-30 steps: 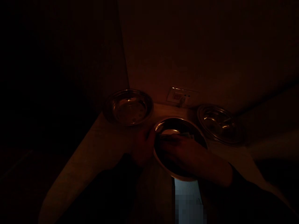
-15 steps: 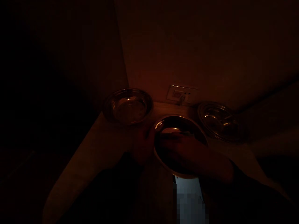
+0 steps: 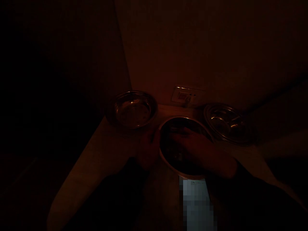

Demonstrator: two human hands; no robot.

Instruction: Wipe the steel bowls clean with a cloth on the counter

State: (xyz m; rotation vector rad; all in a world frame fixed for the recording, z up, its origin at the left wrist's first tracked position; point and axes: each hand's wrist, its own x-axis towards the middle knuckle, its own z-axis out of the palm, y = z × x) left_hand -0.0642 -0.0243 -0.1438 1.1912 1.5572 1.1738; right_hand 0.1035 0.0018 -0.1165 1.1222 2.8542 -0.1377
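Note:
The scene is very dark. A round steel plate (image 3: 168, 160) lies on the counter (image 3: 96, 160) in front of me. My left hand (image 3: 148, 150) rests against the plate's left rim and grips it. My right hand (image 3: 202, 150) lies inside the plate, fingers pointing left; whether it holds anything I cannot make out in the dark.
A second steel plate (image 3: 132, 109) sits at the back left by the wall corner. A third steel plate (image 3: 226, 123) sits at the back right. A wall socket (image 3: 184, 95) is behind them. A pale blurred patch (image 3: 196, 205) shows below the plate.
The pale thing under my right fingers in the plate no longer shows. My right hand has shifted slightly up in the plate. The left hand stays at the rim.

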